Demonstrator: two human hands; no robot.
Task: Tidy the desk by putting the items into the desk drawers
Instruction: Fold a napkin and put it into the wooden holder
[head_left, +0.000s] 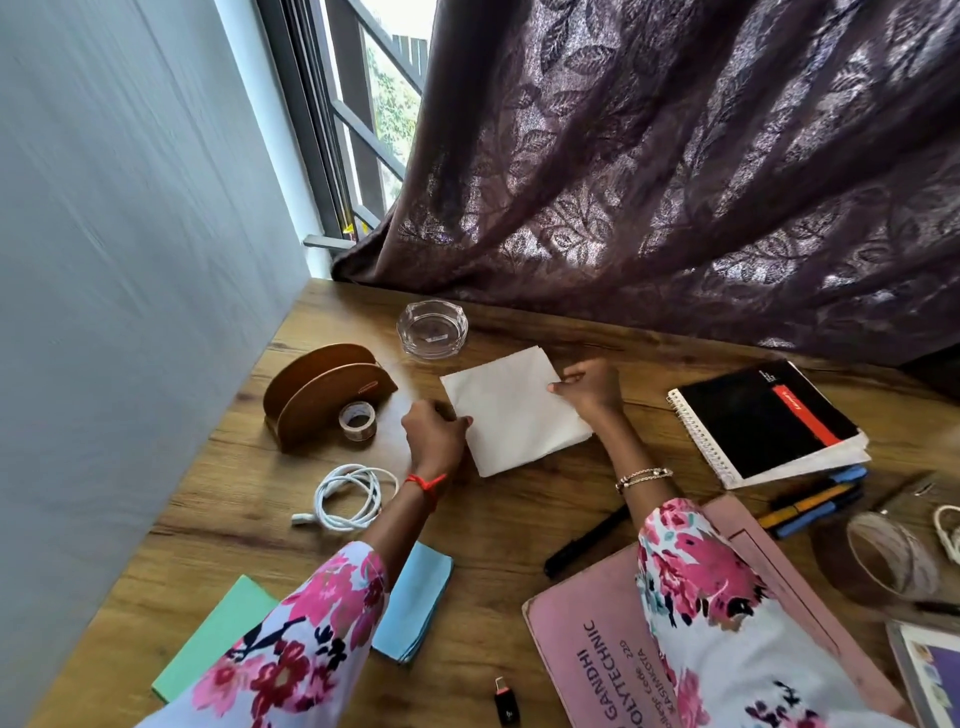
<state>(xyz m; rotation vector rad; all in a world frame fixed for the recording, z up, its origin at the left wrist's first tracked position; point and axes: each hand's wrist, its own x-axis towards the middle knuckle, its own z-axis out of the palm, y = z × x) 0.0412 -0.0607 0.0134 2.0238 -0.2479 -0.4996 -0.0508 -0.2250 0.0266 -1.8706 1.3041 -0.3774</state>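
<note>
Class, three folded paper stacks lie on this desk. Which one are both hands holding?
The white stack, gripped by left hand and right hand. The green stack and blue stack lie untouched nearer the person.

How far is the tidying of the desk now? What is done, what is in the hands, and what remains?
Nothing looks put away yet; no drawer is in view. In hand: the left hand and right hand grip opposite edges of the white napkin. Left on the desk: glass ashtray, tape roll, white cable, spiral notebook, pens, pink folder.
</note>
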